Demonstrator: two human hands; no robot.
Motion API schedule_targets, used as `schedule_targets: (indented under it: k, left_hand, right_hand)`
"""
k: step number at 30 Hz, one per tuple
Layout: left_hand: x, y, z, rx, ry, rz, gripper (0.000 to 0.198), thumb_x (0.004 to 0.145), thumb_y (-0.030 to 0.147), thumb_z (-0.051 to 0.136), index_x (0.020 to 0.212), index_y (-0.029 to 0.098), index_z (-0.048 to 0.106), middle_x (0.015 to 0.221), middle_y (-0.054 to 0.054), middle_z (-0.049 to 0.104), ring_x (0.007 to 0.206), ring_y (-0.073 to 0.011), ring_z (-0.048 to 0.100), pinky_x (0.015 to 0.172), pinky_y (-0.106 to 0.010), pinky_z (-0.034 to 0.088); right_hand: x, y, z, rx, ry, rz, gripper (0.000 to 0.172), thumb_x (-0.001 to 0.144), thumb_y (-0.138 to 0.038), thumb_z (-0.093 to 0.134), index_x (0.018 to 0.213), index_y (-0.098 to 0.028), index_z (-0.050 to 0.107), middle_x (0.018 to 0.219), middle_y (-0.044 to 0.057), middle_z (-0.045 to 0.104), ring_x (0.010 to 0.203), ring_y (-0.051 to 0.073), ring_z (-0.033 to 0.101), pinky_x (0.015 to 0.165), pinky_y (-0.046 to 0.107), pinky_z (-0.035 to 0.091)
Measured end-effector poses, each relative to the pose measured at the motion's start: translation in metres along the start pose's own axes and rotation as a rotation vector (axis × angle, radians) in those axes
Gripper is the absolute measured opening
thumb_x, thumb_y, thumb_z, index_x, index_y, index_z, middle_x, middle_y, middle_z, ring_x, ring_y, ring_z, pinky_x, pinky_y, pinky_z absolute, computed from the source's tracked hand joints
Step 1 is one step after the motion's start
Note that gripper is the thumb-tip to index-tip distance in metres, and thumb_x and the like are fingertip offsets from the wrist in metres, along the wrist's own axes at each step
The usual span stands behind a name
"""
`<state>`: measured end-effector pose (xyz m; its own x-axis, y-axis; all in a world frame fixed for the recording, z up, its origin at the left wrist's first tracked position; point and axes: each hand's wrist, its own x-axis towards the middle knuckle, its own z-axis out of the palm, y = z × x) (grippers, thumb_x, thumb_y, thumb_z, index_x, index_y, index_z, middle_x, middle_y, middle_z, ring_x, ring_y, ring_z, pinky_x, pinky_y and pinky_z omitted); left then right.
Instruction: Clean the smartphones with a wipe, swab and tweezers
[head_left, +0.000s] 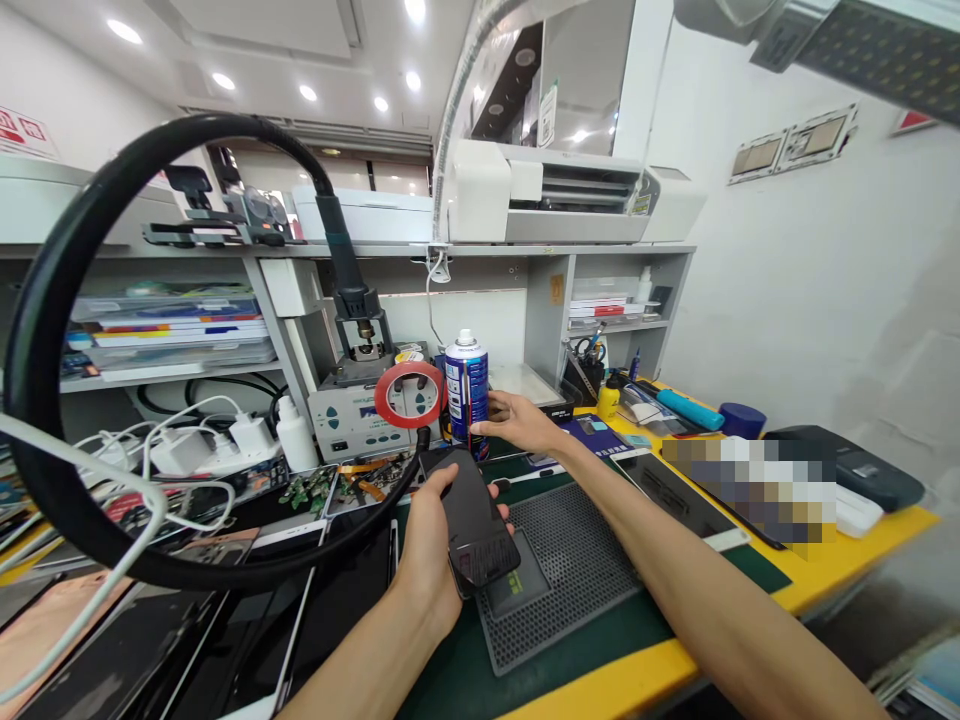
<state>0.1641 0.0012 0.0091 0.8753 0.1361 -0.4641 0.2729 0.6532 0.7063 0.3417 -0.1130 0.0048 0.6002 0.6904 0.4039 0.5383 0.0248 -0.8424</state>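
Observation:
My left hand (431,550) is wrapped around a black smartphone (474,515), thumb along its near edge and fingertips showing at the far side. The phone's dark face is tilted up towards me. My right hand (517,420) reaches across to a blue spray can (456,385) with a white cap. Its thumb lies over the can's lower front, and its other fingers are at the right side, partly hidden. A thin dark and reddish strip runs upright along the can's front; what it is I cannot make out. Beside the can stands a roll of red tape (385,400).
Below the phone lies a grey perforated mat (566,560) on a green mat (465,680). A thick black hose (45,330) loops on the left above several screens and phones. A white tablet (679,495) lies at right, near a yellow bottle (608,400).

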Motion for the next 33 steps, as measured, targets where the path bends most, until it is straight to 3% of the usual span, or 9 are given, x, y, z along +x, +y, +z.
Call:
schedule_targets:
  k: [14, 22, 28, 33]
  left_hand:
    - [0.004, 0.0, 0.001, -0.037, -0.015, 0.002, 0.04, 0.084, 0.043, 0.057, 0.107, 0.011, 0.061, 0.089, -0.015, 0.069, 0.065, -0.0246, 0.068, 0.068, -0.042, 0.059]
    - [0.001, 0.001, 0.002, -0.004, 0.0, -0.006, 0.044, 0.086, 0.045, 0.054, 0.109, 0.009, 0.061, 0.091, -0.018, 0.069, 0.067, -0.0254, 0.068, 0.067, -0.042, 0.059]
    - [0.002, -0.001, -0.001, 0.006, -0.013, -0.018, 0.048, 0.084, 0.048, 0.055, 0.106, 0.006, 0.064, 0.091, -0.019, 0.069, 0.068, -0.0262, 0.068, 0.069, -0.042, 0.059]
    - [0.0, 0.001, 0.003, -0.007, 0.015, -0.008, 0.046, 0.084, 0.045, 0.055, 0.109, 0.006, 0.062, 0.092, -0.019, 0.069, 0.067, -0.0254, 0.067, 0.068, -0.043, 0.059]
  right_hand:
    - [0.003, 0.014, 0.004, -0.11, 0.143, 0.055, 0.06, 0.073, -0.04, 0.077, 0.125, -0.017, 0.058, 0.12, 0.012, 0.066, 0.102, 0.026, 0.066, 0.088, 0.041, 0.055]
    - [0.002, 0.009, 0.003, -0.051, 0.068, 0.083, 0.071, 0.071, -0.043, 0.08, 0.131, -0.017, 0.051, 0.124, 0.013, 0.063, 0.104, 0.027, 0.065, 0.088, 0.042, 0.056]
    - [0.003, 0.006, 0.006, -0.086, 0.081, 0.05, 0.061, 0.074, -0.04, 0.078, 0.126, -0.018, 0.056, 0.12, 0.011, 0.066, 0.106, 0.026, 0.064, 0.093, 0.044, 0.053]
    - [0.004, 0.006, 0.005, -0.131, 0.113, 0.105, 0.069, 0.07, -0.04, 0.081, 0.127, -0.013, 0.051, 0.12, 0.015, 0.065, 0.102, 0.027, 0.065, 0.089, 0.044, 0.055]
